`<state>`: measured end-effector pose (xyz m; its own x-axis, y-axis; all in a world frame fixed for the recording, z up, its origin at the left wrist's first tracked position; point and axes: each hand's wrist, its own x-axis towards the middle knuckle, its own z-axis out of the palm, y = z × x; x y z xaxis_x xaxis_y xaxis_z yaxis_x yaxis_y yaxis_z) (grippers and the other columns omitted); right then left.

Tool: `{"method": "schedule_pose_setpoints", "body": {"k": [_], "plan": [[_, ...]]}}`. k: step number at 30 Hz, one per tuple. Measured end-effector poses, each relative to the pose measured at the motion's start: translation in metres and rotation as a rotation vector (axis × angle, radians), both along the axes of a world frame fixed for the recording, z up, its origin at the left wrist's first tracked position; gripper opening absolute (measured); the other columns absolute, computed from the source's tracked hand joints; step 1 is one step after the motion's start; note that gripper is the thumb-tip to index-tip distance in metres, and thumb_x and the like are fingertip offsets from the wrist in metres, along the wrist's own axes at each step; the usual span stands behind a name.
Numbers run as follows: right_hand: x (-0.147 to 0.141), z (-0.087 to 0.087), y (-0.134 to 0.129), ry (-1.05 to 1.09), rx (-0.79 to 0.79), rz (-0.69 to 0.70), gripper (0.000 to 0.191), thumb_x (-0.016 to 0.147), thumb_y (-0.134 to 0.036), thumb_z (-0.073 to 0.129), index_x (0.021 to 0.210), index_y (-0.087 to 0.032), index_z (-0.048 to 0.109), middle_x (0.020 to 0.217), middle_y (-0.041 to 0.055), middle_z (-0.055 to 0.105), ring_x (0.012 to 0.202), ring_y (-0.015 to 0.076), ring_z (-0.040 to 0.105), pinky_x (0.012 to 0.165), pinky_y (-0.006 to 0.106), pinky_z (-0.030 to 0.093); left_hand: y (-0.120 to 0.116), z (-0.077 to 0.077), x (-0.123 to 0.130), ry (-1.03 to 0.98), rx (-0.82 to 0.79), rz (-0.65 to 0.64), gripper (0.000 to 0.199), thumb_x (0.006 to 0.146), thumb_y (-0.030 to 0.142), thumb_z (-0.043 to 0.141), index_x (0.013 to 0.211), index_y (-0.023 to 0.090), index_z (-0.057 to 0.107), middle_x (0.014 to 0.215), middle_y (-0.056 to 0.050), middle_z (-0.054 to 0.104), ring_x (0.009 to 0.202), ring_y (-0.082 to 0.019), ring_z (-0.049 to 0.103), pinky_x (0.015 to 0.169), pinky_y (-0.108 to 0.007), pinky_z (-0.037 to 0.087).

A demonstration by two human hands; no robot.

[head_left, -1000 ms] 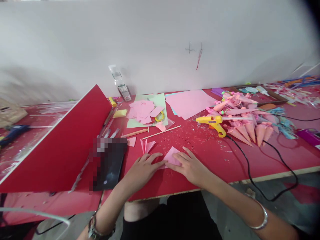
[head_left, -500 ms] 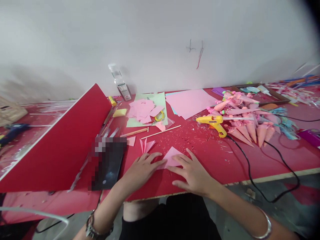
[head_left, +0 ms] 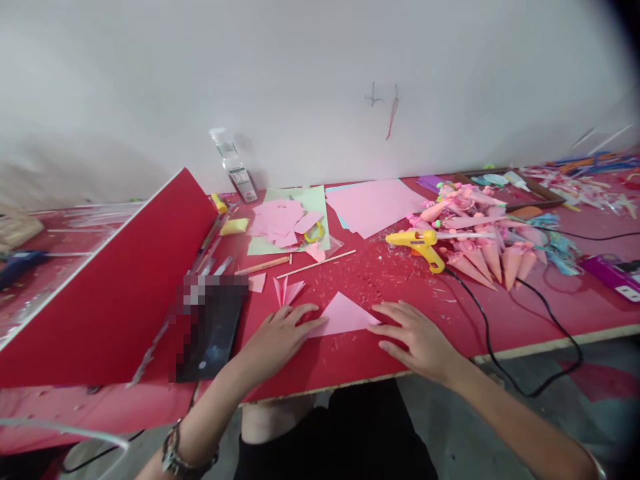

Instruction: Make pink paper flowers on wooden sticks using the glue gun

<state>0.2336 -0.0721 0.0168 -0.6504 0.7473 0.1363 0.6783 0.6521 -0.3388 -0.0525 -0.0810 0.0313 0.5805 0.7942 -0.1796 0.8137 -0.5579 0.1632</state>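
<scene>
A pink sheet of paper (head_left: 344, 315), folded into a triangle, lies flat on the red table (head_left: 320, 363) in front of me. My left hand (head_left: 284, 335) rests with fingers spread on its left corner. At the opposite corner, my right hand (head_left: 417, 339) lies with fingers stretched out, the fingertips touching the paper's right tip. Just beyond my left hand stands a pleated pink paper piece (head_left: 287, 292), its lower end partly hidden by the fingers. A small pink paper piece (head_left: 257, 283) is farther left.
A yellow glue gun (head_left: 419, 245) lies right, beside piled pink paper cones (head_left: 480, 250); its black cord (head_left: 493, 350) hangs over the front edge. Pink scraps (head_left: 280, 221), a wooden stick (head_left: 317, 264) and a bottle (head_left: 237, 170) are behind. A slanted red board (head_left: 110, 293) stands left.
My right hand has slid right along the folded paper to its right tip, uncovering more of the triangle. My left hand stays on the left corner. The view has shifted slightly.
</scene>
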Motion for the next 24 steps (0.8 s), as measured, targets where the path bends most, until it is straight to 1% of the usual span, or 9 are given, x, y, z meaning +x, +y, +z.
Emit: {"method": "schedule_pose_setpoints", "body": {"k": [7,11,13,15,16,18,20,22,24], "plan": [[0.016,0.0,-0.003,0.005,0.033,-0.099,0.025,0.083,-0.03,0.043,0.1,-0.027,0.061,0.116,0.0037,0.052,0.106,0.0196,0.046,0.09,0.037,0.038,0.0,-0.005,-0.001,-0.021,0.016,0.011,0.045,0.085,0.015,0.029,0.124,0.036,0.032,0.129,-0.001,0.035,0.115,-0.021,0.034,0.09,-0.039,0.033],[0.009,0.001,0.004,0.016,0.117,-0.155,0.025,0.084,-0.022,0.039,0.091,-0.022,0.064,0.106,0.0051,0.057,0.097,0.0191,0.05,0.087,0.036,0.04,0.001,0.002,0.005,-0.055,0.03,-0.007,0.043,0.081,0.012,0.035,0.12,0.03,0.039,0.125,-0.003,0.039,0.113,-0.021,0.037,0.09,-0.037,0.035],[-0.001,0.002,0.01,0.041,0.098,-0.098,0.025,0.082,-0.024,0.043,0.103,-0.022,0.058,0.109,0.0057,0.055,0.099,0.0191,0.049,0.087,0.035,0.04,0.0,0.007,0.01,-0.06,0.039,-0.008,0.042,0.078,0.011,0.039,0.117,0.026,0.042,0.121,-0.004,0.042,0.111,-0.021,0.039,0.089,-0.035,0.036],[-0.013,0.002,0.018,0.05,0.035,0.028,0.037,0.079,-0.029,0.05,0.115,-0.023,0.048,0.114,0.0059,0.051,0.103,0.0192,0.047,0.088,0.033,0.04,0.0,0.009,0.015,-0.063,0.063,-0.002,0.039,0.077,0.012,0.042,0.114,0.024,0.044,0.119,-0.005,0.044,0.108,-0.021,0.042,0.088,-0.035,0.037],[-0.019,0.001,0.022,0.047,0.014,0.079,0.042,0.077,-0.031,0.053,0.117,-0.023,0.046,0.115,0.0059,0.05,0.103,0.0192,0.046,0.087,0.032,0.04,0.0,0.009,0.017,-0.067,0.083,0.002,0.037,0.077,0.016,0.045,0.113,0.024,0.045,0.119,-0.005,0.044,0.108,-0.022,0.042,0.088,-0.036,0.037],[-0.027,-0.001,0.03,0.032,0.018,0.131,0.039,0.077,-0.031,0.054,0.114,-0.022,0.048,0.11,0.0058,0.053,0.099,0.0187,0.048,0.084,0.03,0.041,0.0,0.006,0.022,-0.075,0.133,0.018,0.037,0.076,0.027,0.05,0.112,0.022,0.045,0.121,-0.006,0.044,0.109,-0.025,0.04,0.088,-0.038,0.036],[-0.032,-0.004,0.035,-0.007,0.086,0.157,0.029,0.08,-0.029,0.05,0.108,-0.02,0.053,0.104,0.0058,0.055,0.093,0.018,0.05,0.08,0.028,0.042,0.001,0.002,0.027,-0.084,0.179,0.043,0.045,0.072,0.037,0.054,0.112,0.019,0.044,0.12,-0.008,0.044,0.11,-0.026,0.039,0.09,-0.04,0.034],[-0.033,-0.006,0.038,-0.071,0.195,0.196,0.022,0.084,-0.024,0.044,0.101,-0.019,0.056,0.097,0.006,0.058,0.088,0.0177,0.051,0.075,0.028,0.041,0.004,-0.001,0.034,-0.096,0.216,0.063,0.049,0.07,0.041,0.056,0.112,0.017,0.044,0.118,-0.009,0.047,0.108,-0.026,0.041,0.09,-0.041,0.033],[-0.034,-0.005,0.039,-0.139,0.291,0.234,0.018,0.085,-0.019,0.041,0.093,-0.018,0.057,0.088,0.0056,0.059,0.081,0.0172,0.052,0.071,0.028,0.04,0.008,-0.001,0.042,-0.116,0.255,0.068,0.047,0.071,0.04,0.056,0.11,0.017,0.044,0.112,-0.009,0.05,0.104,-0.025,0.044,0.089,-0.041,0.033]]}}
